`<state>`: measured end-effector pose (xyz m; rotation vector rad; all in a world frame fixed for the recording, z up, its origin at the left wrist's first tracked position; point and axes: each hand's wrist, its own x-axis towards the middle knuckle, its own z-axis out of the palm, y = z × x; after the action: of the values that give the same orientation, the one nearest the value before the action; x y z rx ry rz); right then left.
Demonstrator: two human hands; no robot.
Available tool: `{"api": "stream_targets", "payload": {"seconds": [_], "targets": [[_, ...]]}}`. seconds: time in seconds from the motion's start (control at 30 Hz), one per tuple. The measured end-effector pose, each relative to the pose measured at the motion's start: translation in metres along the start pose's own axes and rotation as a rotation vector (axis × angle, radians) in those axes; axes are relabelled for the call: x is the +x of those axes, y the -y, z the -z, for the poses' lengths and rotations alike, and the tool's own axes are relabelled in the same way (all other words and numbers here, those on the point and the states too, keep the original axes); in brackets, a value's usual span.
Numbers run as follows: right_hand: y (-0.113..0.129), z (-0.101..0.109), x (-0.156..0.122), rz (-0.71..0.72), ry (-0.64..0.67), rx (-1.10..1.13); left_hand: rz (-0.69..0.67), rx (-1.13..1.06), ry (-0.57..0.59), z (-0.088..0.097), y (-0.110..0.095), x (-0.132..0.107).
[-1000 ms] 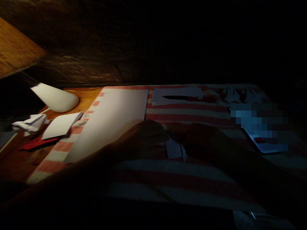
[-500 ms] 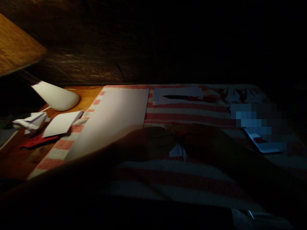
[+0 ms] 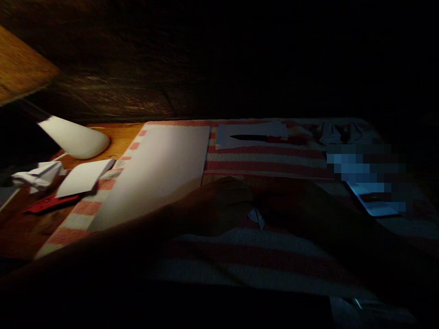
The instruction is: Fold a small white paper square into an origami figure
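Observation:
Deep shadow covers both hands, which are close together over a striped cloth (image 3: 260,256). My left hand (image 3: 226,205) has its fingers curled round a small folded piece of white paper (image 3: 256,218). From the other side my right hand (image 3: 288,203) closes on the same paper, its fingers very dark. Only a pointed corner of the paper shows below and between the hands; the rest is hidden. A large white sheet (image 3: 164,160) lies flat beyond my left forearm. Behind the hands, a knife (image 3: 254,137) with a dark blade rests on a smaller paper sheet (image 3: 224,132).
A lamp with a white base (image 3: 77,137) stands at the left. Near it lie crumpled paper (image 3: 41,176), a white pad or folded sheet (image 3: 84,178) and a red object (image 3: 48,204). Folded paper shapes (image 3: 329,132) sit at the back right, behind a lit phone or tablet (image 3: 380,209).
The view has shifted slightly, so most things appear a little further left. Both hands stay on the folded paper, of which slightly less shows.

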<state>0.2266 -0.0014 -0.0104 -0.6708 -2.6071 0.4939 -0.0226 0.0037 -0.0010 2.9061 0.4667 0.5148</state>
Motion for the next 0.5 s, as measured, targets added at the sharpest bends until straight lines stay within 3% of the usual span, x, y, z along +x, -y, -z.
{"api": "stream_targets", "payload": {"seconds": [0.1,0.23,0.33,0.5], "targets": [[-0.001,0.001,0.000,-0.006,0.009,0.013,0.016,-0.029,-0.049,-0.003,-0.001,0.004],[0.003,0.005,0.001,-0.040,0.047,0.085,0.173,-0.212,-0.109,-0.002,-0.004,0.007],[0.008,0.010,0.003,-0.078,0.075,0.142,0.267,-0.315,-0.101,0.000,-0.007,0.006],[0.012,0.013,0.006,-0.094,0.033,0.175,0.293,-0.322,-0.094,-0.001,-0.008,0.006]]}}
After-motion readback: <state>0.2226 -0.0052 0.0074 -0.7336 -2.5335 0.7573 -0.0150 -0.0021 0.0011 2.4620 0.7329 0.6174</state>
